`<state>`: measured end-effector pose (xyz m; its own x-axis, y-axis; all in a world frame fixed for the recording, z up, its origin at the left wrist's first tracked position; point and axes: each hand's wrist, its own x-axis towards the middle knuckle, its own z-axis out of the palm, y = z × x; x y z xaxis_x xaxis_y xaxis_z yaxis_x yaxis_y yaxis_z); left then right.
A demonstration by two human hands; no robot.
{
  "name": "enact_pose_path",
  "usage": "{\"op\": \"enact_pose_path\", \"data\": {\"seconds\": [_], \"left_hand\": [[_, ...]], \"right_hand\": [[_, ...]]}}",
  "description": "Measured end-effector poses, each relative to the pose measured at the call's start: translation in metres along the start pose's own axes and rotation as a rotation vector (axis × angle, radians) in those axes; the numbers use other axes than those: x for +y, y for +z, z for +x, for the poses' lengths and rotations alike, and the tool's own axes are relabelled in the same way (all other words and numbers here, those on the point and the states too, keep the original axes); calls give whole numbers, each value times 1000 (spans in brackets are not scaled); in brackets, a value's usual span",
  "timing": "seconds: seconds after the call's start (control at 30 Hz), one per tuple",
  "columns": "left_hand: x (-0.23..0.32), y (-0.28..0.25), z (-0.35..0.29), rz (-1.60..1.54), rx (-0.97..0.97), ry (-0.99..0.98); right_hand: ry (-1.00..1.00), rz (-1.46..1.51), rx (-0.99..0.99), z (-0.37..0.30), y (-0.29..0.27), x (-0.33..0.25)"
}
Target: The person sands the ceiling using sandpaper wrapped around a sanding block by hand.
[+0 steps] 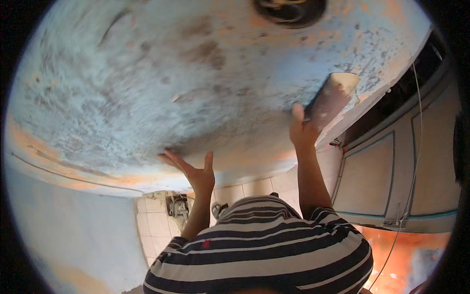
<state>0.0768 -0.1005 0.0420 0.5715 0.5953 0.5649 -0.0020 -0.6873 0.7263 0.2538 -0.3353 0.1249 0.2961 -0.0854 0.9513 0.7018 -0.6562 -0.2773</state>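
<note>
My right hand grips the lower end of a long brown sanding block with a pale upper end. The block lies against the patchy blue wall, near its right edge, and looks smeared by motion. Part of my right fingers is hidden behind it. Lower and to the left, my left hand is open, with thumb and fingers spread. Its fingertips are at the wall surface; whether they press on it I cannot tell. Nothing is in that hand. Dark scuffs, worn spots and orange patches mark the wall.
A round dark hole with wires opens at the top of the wall. Brown panelled doors stand at right, with a thin cable hanging before them. Below are floor tiles and an open wall box with exposed fittings.
</note>
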Motion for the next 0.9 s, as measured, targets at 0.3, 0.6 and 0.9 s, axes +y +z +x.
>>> {"op": "enact_pose_path", "data": {"seconds": [0.3,0.6,0.9], "left_hand": [[12,27,-2,128,139,-37],[2,34,-10,155,157,-35],[-31,-16,-4,81,43,-57]], "right_hand": [[156,142,45,-3,-17,40],[75,194,-55,-5,-22,19],[119,164,-16,-22,4,-24]]}}
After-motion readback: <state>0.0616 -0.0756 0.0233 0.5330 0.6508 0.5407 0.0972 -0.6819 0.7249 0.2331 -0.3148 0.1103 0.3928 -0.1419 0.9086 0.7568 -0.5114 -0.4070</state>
